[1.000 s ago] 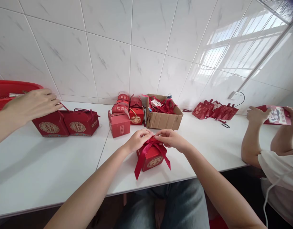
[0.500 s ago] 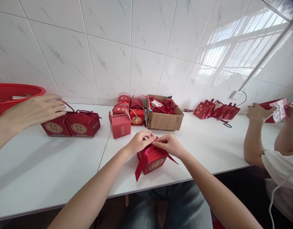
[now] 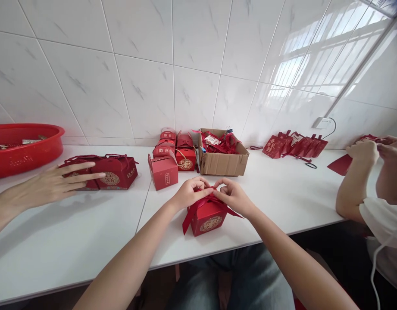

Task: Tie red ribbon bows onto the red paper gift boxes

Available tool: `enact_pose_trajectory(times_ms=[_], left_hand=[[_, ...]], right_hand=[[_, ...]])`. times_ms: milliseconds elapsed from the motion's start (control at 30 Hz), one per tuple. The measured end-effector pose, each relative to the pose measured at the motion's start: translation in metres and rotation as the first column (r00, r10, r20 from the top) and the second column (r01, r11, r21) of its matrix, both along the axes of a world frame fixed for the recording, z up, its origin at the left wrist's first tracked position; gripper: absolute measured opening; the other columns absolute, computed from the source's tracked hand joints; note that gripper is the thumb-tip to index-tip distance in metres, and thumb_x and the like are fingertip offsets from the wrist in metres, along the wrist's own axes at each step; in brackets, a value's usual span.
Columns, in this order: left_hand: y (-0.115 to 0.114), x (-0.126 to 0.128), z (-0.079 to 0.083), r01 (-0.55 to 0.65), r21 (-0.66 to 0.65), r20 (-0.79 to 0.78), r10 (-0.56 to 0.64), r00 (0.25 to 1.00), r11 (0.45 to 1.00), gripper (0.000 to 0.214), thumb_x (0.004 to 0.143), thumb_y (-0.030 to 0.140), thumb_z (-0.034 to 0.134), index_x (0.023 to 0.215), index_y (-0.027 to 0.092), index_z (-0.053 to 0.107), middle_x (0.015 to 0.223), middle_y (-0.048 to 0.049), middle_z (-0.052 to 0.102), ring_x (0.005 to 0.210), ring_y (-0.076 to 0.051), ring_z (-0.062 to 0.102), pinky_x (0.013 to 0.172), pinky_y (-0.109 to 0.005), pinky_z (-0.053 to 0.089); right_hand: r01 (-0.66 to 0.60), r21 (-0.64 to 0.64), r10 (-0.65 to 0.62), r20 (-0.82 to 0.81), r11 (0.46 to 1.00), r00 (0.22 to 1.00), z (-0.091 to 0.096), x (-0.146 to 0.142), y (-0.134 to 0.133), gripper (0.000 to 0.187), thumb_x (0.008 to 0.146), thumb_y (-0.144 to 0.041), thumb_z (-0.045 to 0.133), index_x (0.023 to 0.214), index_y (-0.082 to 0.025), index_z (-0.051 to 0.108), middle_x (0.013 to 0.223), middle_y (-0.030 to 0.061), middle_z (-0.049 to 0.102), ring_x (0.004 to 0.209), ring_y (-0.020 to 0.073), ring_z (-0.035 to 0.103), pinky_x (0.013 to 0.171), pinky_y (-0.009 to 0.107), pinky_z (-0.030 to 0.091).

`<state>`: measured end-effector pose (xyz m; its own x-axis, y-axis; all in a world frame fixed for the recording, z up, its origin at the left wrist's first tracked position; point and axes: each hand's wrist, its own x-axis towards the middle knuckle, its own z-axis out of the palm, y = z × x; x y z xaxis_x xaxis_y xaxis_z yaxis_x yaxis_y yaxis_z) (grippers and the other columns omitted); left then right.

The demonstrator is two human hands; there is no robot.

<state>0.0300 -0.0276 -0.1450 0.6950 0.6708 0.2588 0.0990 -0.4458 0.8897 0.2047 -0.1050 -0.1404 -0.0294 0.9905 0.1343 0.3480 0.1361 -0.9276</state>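
A small red gift box (image 3: 208,220) with a gold emblem stands upright on the white table, close to its front edge. Over its top runs a red satin ribbon (image 3: 194,211), one tail hanging at the left and another at the right. My left hand (image 3: 192,193) pinches the ribbon at the top of the box. Opposite it, my right hand (image 3: 232,196) also pinches the ribbon, the fingertips of both hands meeting at the knot. The knot itself is mostly hidden by my fingers.
A cardboard box (image 3: 223,165) of red ribbons stands against the wall, beside several red boxes (image 3: 164,172). At left, a co-worker's hand (image 3: 60,181) touches dark red boxes (image 3: 120,170) near a red basin (image 3: 26,157). Red pouches (image 3: 293,145) lie right, near another co-worker's hands (image 3: 376,150).
My fingers have shifted slightly at the ribbon knot, and the right hand's fingers are more bent. The left co-worker's hand has moved down in front of the dark red boxes.
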Motion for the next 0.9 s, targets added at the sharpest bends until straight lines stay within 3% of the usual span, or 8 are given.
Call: enact_pose_trajectory(times_ms=[133,467,600,733,900], left_hand=[[0.000,0.000,0.000,0.041,-0.045,0.011,-0.040,0.999,0.998,0.050,0.076,0.037,0.066,0.052,0.017,0.027,0.096,-0.0050,0.059,0.075,-0.013,0.054,0.072,-0.030,0.042],[0.003,-0.002,0.000,0.008,0.021,-0.020,-0.008,1.000,1.000,0.046,0.074,0.033,0.065,0.052,0.016,0.028,0.096,-0.0034,0.057,0.067,-0.010,0.049,0.065,-0.028,0.039],[0.002,0.000,0.000,-0.012,-0.017,0.026,0.013,1.000,1.000,0.044,0.074,0.030,0.064,0.051,0.016,0.029,0.104,-0.0053,0.059,0.071,-0.011,0.054,0.068,-0.029,0.040],[-0.001,0.000,0.002,-0.022,-0.139,0.100,0.036,0.994,0.990,0.040,0.080,0.040,0.060,0.054,0.017,0.041,0.097,-0.0060,0.063,0.080,-0.017,0.058,0.073,-0.031,0.043],[-0.003,0.000,0.004,-0.031,-0.244,0.136,0.066,0.988,0.969,0.050,0.088,0.057,0.043,0.057,0.018,0.049,0.079,-0.0054,0.063,0.087,-0.022,0.058,0.080,-0.036,0.044]], right_hand=[[0.029,-0.024,-0.031,-0.079,0.999,0.996,-0.003,0.001,0.002,0.030,0.080,-0.047,0.058,0.090,-0.020,0.051,0.045,-0.0111,0.037,0.041,0.0069,0.028,0.043,0.020,0.021],[0.127,-0.026,-0.128,-0.056,0.992,0.990,-0.007,-0.001,-0.001,0.024,0.074,-0.037,0.061,0.087,-0.022,0.048,0.040,-0.0139,0.033,0.037,0.0066,0.026,0.038,0.017,0.019],[0.172,-0.004,-0.171,-0.104,0.985,0.980,-0.004,-0.003,0.002,0.026,0.074,-0.039,0.063,0.087,-0.022,0.049,0.040,-0.0135,0.033,0.038,0.0063,0.026,0.039,0.017,0.020],[0.138,-0.028,-0.140,-0.207,0.990,0.968,0.002,-0.004,0.008,0.027,0.078,-0.044,0.061,0.085,-0.021,0.049,0.045,-0.0106,0.039,0.041,0.0057,0.026,0.041,0.018,0.019],[0.041,-0.021,-0.044,-0.205,0.999,0.978,0.004,0.001,0.010,0.028,0.080,-0.047,0.061,0.084,-0.021,0.052,0.046,-0.0110,0.033,0.043,0.0057,0.023,0.042,0.019,0.019]])
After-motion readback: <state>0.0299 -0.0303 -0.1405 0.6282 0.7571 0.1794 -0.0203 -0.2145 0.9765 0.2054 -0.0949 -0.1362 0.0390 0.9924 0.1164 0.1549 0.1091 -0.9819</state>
